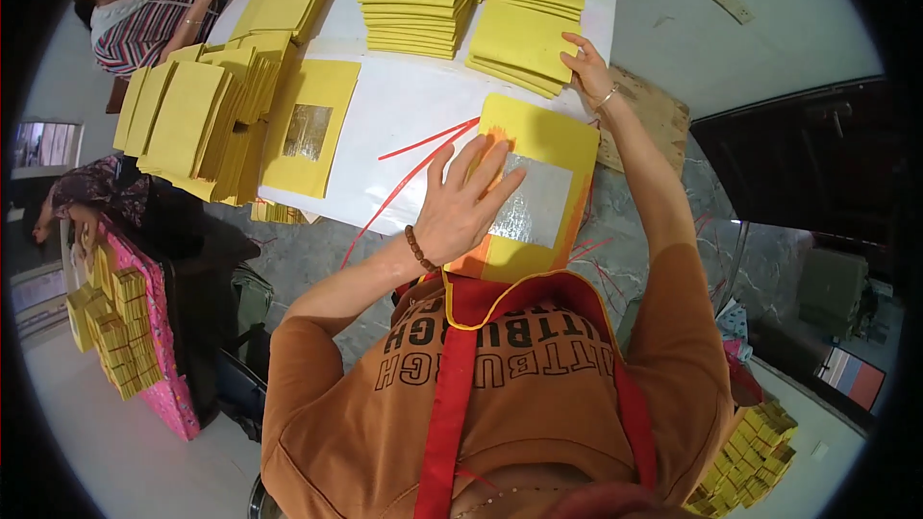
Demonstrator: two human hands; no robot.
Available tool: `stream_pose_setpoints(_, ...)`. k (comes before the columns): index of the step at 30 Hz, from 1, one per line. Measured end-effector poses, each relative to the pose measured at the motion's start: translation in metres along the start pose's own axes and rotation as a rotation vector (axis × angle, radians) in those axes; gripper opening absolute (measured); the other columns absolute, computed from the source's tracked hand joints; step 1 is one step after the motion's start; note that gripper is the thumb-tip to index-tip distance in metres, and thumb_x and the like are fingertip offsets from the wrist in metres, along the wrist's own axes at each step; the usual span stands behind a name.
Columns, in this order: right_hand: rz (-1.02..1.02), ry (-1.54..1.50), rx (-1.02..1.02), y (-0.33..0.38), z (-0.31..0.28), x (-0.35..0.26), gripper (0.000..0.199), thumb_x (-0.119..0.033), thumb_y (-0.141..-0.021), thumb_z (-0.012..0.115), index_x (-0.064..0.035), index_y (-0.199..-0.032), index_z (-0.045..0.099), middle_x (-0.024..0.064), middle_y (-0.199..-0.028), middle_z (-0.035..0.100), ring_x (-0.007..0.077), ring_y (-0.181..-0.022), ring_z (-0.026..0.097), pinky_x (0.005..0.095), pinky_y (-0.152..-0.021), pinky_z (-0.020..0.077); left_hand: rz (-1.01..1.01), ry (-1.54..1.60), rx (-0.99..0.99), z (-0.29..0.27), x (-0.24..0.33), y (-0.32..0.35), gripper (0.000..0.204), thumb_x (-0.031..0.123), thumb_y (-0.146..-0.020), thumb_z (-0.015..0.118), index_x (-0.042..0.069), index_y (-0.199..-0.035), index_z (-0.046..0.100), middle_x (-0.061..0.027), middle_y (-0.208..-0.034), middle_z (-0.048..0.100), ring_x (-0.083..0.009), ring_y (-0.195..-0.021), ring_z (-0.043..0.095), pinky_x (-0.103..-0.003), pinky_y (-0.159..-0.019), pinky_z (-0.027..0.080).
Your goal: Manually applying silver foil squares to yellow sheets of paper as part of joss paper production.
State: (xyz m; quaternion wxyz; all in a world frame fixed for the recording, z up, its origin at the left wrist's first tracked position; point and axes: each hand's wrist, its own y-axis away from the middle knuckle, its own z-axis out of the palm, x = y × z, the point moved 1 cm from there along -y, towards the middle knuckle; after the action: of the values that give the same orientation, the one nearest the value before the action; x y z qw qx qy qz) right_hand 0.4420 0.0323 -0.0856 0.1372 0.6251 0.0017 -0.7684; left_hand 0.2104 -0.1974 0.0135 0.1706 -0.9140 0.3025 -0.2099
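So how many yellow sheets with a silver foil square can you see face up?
2. One sheet lies under the left hand at the table's near edge; the other sheet lies to the left, beside the fanned yellow stacks. Stacks may hide more.

The left hand [466, 202] lies flat on a yellow sheet with a silver foil square [534, 194]. Just left of it, bare white tabletop [404, 106] runs open, crossed only by thin red strings [423, 142]. Further left, a second foil sheet [310, 127] and fanned yellow piles [192, 125] close the way. Beyond the right hand [586, 67], stacks of yellow paper [519, 43] block the far side.
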Motion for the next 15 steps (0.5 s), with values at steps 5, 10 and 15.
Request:
stream_pose_setpoints(5,0.094,0.252,0.07,-0.026,-0.011,0.035,0.038,-0.002,-0.083,0.058,-0.0063,-0.12,0.049,0.0065,-0.097,0.057,0.0139,-0.084,0.059,0.0244,-0.066,0.0495,-0.018,-0.019,-0.092,0.009,-0.005,0.012,0.043,0.013,-0.075,0.063,0.012,-0.118,0.054,-0.011,-0.131,0.043,-0.0312,-0.121,0.037,-0.048,-0.097,0.026)
stream_pose_setpoints(10,-0.085,0.572,0.194,-0.034,-0.01,0.049,0.038,-0.006,-0.08,0.061,-0.0072,-0.117,0.053,-0.0036,-0.06,0.039,0.0066,-0.052,0.038,0.0238,-0.046,0.0323,-0.03,0.033,-0.094,0.011,-0.004,0.012,0.04,0.012,-0.076,0.062,0.011,-0.115,0.055,-0.0097,-0.128,0.046,-0.03,-0.12,0.039,-0.048,-0.096,0.028)
stream_pose_setpoints(15,-0.054,0.79,0.277,-0.034,-0.009,0.047,0.038,-0.013,-0.076,0.066,-0.01,-0.113,0.058,0.0006,-0.064,0.047,0.0112,-0.056,0.045,0.0279,-0.052,0.0387,-0.029,0.088,-0.091,0.013,0.002,0.012,0.035,0.012,-0.077,0.061,0.011,-0.112,0.056,-0.0084,-0.125,0.047,-0.0291,-0.122,0.038,-0.048,-0.096,0.028)
